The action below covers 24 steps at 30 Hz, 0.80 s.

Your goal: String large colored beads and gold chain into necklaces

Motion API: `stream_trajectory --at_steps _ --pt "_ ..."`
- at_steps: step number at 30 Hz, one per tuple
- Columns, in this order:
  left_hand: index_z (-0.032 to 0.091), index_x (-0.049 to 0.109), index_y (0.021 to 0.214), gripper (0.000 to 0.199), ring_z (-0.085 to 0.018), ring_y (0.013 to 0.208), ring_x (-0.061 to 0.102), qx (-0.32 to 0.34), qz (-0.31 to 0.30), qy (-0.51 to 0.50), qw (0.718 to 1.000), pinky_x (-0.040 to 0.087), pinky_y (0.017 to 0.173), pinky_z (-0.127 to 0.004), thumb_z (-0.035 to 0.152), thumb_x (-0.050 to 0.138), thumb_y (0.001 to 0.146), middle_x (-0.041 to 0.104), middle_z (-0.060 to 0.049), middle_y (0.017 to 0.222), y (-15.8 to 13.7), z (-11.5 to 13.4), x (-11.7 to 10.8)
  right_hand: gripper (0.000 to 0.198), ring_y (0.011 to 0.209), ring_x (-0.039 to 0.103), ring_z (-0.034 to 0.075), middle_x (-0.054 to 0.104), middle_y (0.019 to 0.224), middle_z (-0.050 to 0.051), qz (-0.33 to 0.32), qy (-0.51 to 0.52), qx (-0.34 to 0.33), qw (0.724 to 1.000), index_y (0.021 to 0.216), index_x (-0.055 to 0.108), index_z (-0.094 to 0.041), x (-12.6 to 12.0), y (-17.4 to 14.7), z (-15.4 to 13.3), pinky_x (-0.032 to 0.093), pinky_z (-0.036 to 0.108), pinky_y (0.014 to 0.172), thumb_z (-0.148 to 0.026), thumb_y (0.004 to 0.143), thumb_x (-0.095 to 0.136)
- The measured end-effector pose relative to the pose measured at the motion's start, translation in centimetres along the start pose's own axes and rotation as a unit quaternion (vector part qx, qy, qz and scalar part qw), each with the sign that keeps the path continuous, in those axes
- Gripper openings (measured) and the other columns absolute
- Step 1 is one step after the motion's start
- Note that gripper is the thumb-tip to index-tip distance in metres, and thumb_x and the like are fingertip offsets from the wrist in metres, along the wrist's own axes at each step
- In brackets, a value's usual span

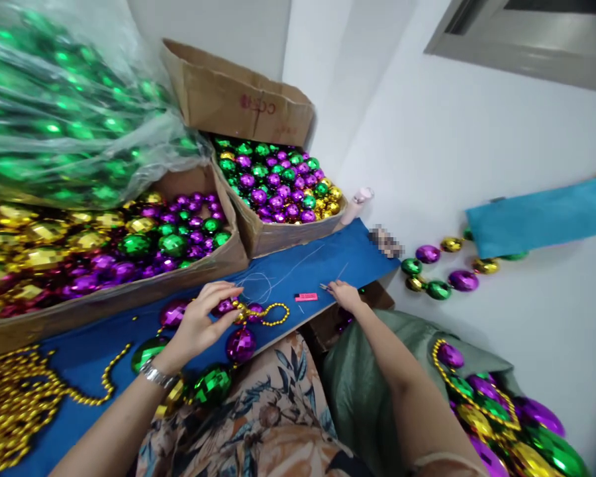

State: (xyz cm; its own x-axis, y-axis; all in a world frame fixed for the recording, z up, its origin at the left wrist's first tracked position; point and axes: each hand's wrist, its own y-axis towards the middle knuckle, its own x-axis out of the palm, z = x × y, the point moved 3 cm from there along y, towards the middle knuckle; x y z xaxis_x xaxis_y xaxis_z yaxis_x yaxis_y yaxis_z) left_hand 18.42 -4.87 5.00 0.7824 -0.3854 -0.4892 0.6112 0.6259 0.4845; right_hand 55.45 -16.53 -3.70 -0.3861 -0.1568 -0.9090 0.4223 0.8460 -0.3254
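Observation:
My left hand [201,324], with a silver watch [156,375] on the wrist, pinches a bead necklace [241,346] near its small gold beads. Large purple, green and gold faceted balls of that necklace hang below the hand, and a loop of small gold beads [277,314] sticks out to the right. My right hand [346,295] rests at the table's front edge, closed on a small tool with a metallic tip [324,287]; its exact kind is unclear. Between the hands lie a small pink lighter [306,297] and thin clear thread [258,285].
Cardboard boxes [291,233] of coloured balls line the back of the blue table [342,248]. A plastic bag of green balls [69,132] sits at left above gold bead strands [20,404]. A pinkish bottle [356,204] stands by the wall. Finished-looking necklaces [491,407] lie at right.

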Motion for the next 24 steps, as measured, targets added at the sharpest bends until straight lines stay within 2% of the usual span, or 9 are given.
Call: stream_trajectory --at_steps 3,5,7,9,10,13,18,24 --pt "0.025 0.065 0.116 0.036 -0.025 0.11 0.057 -0.024 -0.014 -0.009 1.0 0.046 0.094 -0.037 0.026 0.068 0.081 0.063 -0.009 0.115 0.1 0.4 0.0 0.026 0.096 0.06 0.02 0.061 0.108 0.015 0.018 0.046 -0.048 0.998 0.114 0.057 -0.011 -0.5 0.4 -2.7 0.047 0.037 0.087 -0.024 0.099 0.04" --pt "0.024 0.062 0.119 0.037 -0.025 0.111 0.057 -0.023 -0.026 -0.006 0.999 0.046 0.095 -0.037 0.027 0.066 0.083 0.062 -0.01 0.117 0.1 0.8 0.0 0.033 0.085 0.062 0.017 0.063 0.101 0.011 0.015 0.094 -0.097 0.991 0.121 0.052 -0.013 -0.7 0.3 -5.8 0.048 0.032 0.08 -0.027 0.102 0.028" --pt "0.023 0.06 0.121 0.038 -0.024 0.112 0.056 -0.019 -0.037 0.0 0.999 0.045 0.096 -0.038 0.027 0.065 0.084 0.061 -0.01 0.118 0.2 1.1 -0.1 0.038 0.078 0.062 0.014 0.064 0.094 0.004 -0.005 0.143 -0.156 0.977 0.126 0.049 -0.02 -0.9 -0.6 -9.5 0.049 0.027 0.072 -0.036 0.103 0.024" --pt "0.022 0.058 0.124 0.04 -0.024 0.112 0.056 -0.017 -0.044 0.005 0.999 0.046 0.096 -0.038 0.027 0.064 0.085 0.06 -0.01 0.119 0.3 1.4 -0.1 0.04 0.08 0.061 0.013 0.065 0.093 0.001 -0.032 0.202 -0.233 0.951 0.123 0.052 -0.023 -1.2 -2.0 -13.3 0.048 0.024 0.07 -0.046 0.1 0.03" --pt "0.022 0.058 0.125 0.041 -0.023 0.112 0.056 -0.017 -0.048 0.006 0.999 0.046 0.095 -0.038 0.028 0.064 0.085 0.059 -0.01 0.119 0.3 1.5 -0.2 0.04 0.081 0.06 0.013 0.065 0.094 0.001 -0.048 0.239 -0.282 0.928 0.12 0.055 -0.021 -1.5 -2.8 -15.0 0.047 0.023 0.07 -0.048 0.098 0.035" --pt "0.022 0.056 0.127 0.043 -0.023 0.112 0.056 -0.014 -0.055 0.007 0.998 0.047 0.095 -0.037 0.028 0.064 0.085 0.058 -0.01 0.12 0.3 1.7 -0.3 0.037 0.077 0.057 0.013 0.065 0.09 0.002 -0.077 0.29 -0.366 0.881 0.111 0.061 -0.018 -2.4 -4.8 -18.5 0.043 0.023 0.068 -0.047 0.095 0.044" --pt "0.023 0.056 0.128 0.044 -0.024 0.113 0.056 -0.001 -0.062 0.002 0.998 0.047 0.096 -0.039 0.027 0.064 0.085 0.059 -0.01 0.12 0.3 1.6 -0.4 0.033 0.076 0.056 0.013 0.063 0.086 0.001 -0.086 0.274 -0.402 0.869 0.106 0.062 -0.016 -3.1 -5.7 -20.4 0.042 0.023 0.068 -0.041 0.096 0.043" --pt "0.024 0.055 0.129 0.045 -0.024 0.113 0.055 0.005 -0.073 0.001 0.997 0.047 0.097 -0.04 0.026 0.063 0.085 0.059 -0.01 0.121 0.2 1.5 -0.3 0.034 0.073 0.055 0.011 0.062 0.081 -0.001 -0.076 0.277 -0.436 0.853 0.101 0.063 -0.017 -3.0 -5.7 -20.7 0.041 0.021 0.067 -0.042 0.098 0.041"
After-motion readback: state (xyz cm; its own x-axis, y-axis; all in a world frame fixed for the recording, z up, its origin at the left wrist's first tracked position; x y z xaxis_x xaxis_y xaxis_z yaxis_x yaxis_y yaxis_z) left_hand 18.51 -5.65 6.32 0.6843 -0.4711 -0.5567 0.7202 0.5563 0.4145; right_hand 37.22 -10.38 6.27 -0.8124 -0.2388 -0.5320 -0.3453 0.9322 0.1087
